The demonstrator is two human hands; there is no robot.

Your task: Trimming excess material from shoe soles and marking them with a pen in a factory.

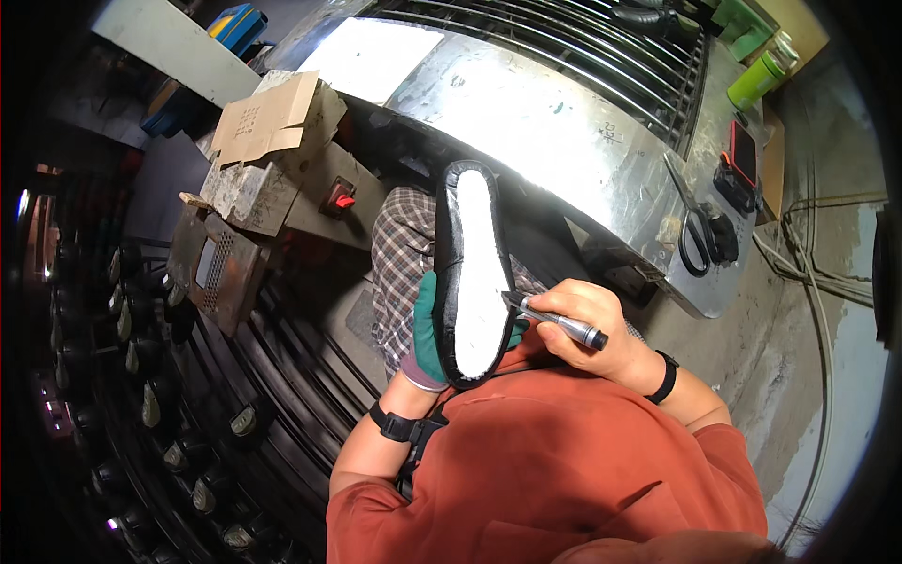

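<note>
A black shoe upper (450,282) with a white sole-shaped underside (479,263) lies bottom up over my lap. My left hand (426,334), in a green glove, grips it from below and from the left side; part of its fingers shows at the right edge, the rest is hidden under the shoe. In my bare right hand (583,320) is a grey marker pen (568,328) with a dark end. Its dark tip is at the right edge of the white underside, and I cannot tell whether it touches.
A metal bench (526,122) with rollers (601,38) stands ahead. On its right are black scissors (695,235), a red-edged phone-like device (742,155) and a green bottle (759,75). Left are cardboard (266,122), a red switch (344,199) and racks with several dark shoe-like items (150,404).
</note>
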